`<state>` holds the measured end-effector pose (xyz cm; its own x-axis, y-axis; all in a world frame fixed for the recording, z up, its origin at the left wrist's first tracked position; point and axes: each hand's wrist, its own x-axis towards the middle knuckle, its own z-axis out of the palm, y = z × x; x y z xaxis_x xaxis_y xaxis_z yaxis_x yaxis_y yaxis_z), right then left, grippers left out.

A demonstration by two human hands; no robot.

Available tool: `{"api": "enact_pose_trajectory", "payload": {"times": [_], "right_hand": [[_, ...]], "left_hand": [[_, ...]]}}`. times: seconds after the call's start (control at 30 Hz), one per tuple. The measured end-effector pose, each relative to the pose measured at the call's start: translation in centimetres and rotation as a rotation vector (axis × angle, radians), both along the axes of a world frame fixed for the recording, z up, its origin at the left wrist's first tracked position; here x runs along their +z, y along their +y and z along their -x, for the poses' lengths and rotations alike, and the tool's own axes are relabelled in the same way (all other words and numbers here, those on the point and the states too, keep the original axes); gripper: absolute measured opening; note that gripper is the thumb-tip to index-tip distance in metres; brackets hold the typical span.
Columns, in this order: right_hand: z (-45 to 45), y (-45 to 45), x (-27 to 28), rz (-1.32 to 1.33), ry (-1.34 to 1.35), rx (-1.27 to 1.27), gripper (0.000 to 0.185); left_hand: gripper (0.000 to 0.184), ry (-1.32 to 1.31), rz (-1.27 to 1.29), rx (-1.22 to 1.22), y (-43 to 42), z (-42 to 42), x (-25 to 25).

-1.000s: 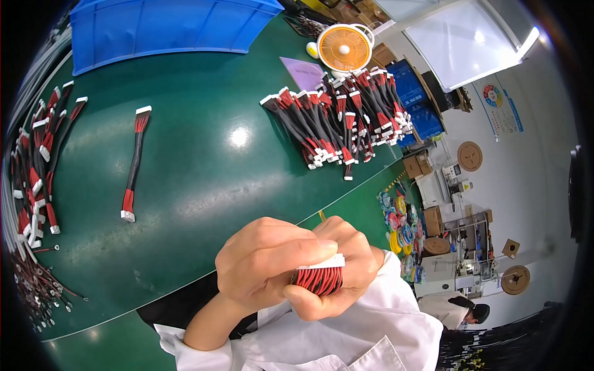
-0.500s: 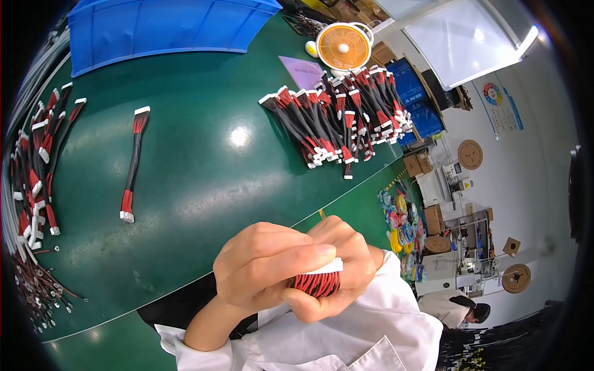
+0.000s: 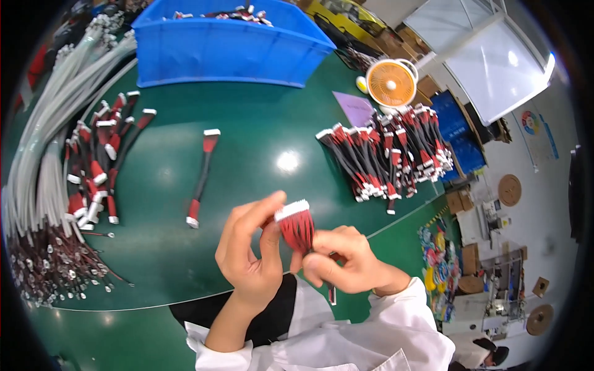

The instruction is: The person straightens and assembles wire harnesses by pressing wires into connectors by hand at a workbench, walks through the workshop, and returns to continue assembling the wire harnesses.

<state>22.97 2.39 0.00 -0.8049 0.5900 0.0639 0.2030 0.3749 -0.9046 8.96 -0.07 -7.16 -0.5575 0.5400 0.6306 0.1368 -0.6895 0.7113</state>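
Note:
My right hand (image 3: pixel 343 258) is closed around a wire harness with red and black wires (image 3: pixel 297 232) at its upper end. The white connector (image 3: pixel 291 210) on top points up and away from me. Below the fist a short end of the harness sticks out. My left hand (image 3: pixel 250 247) is at the connector's left side, thumb and index finger apart, with the thumb tip by the red wires. Whether that thumb touches them I cannot tell. A single harness (image 3: pixel 202 179) lies on the green table (image 3: pixel 260 154) beyond my left hand.
A bundled pile of harnesses (image 3: pixel 383 151) lies right, by an orange-and-white fan (image 3: pixel 391 85). Loose harnesses (image 3: pixel 102 154) and long pale sleeved cables (image 3: pixel 55 142) lie left. A blue bin (image 3: pixel 229 59) holding harnesses stands at the back. A person (image 3: pixel 476 355) is at lower right.
The hands have come apart from being clasped around the harness. The connector has turned upward, and the left fingers have loosened. The view has shifted, showing more of the bin and left cables.

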Motion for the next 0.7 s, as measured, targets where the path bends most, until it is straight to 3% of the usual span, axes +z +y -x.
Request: {"api": "enact_pose_trajectory", "payload": {"times": [0.07,0.1,0.27,0.47,0.57,0.63,0.7], "right_hand": [[1.0,1.1,-0.4,0.148,0.136,-0.155,0.015],[0.9,2.5,-0.3,0.157,0.026,-0.158,0.019],[2.7,8.3,1.4,0.106,0.083,-0.263,0.032],[7.4,14.1,5.7,-0.03,0.191,-0.219,0.022],[9.5,19.5,7.9,-0.347,0.242,-0.303,0.024],[9.0,25.5,9.5,-0.548,0.422,-0.419,0.024],[7.1,30.4,11.2,-0.693,0.46,-0.724,0.027]], "left_hand": [[0.035,-0.03,0.105,0.007,-0.4,0.9,0.3],[0.035,0.039,0.212,0.019,-0.8,1.6,0.3],[0.038,0.373,0.489,0.099,-2.7,4.5,-0.8],[0.037,0.616,0.632,0.159,-3.1,6.3,-2.7],[0.032,0.627,0.612,0.211,-2.8,6.1,-2.7],[0.031,0.689,0.58,0.173,-3.0,5.8,-2.9],[0.03,0.745,0.548,0.126,-3.1,5.3,-2.6]]}}
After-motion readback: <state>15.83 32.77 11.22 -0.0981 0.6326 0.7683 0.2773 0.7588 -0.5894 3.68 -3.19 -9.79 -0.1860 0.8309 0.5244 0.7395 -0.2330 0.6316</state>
